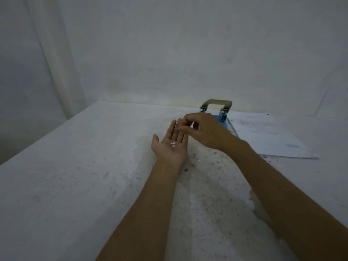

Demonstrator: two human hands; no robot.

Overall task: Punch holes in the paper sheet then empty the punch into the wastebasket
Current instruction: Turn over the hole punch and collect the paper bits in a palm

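Resting in open left hand (170,146), paper dots (172,144), right hand (204,129) pinching above

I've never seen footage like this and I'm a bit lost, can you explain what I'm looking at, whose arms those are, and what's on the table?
This is one picture from a camera worn on a person's head, looking down at their own bare arms. The left hand lies open, palm up, with a few small white paper dots in it. The right hand reaches over it, fingertips pinched together. Behind sit a blue hole punch and a printed paper sheet on a white table. One more dot lies on the table.
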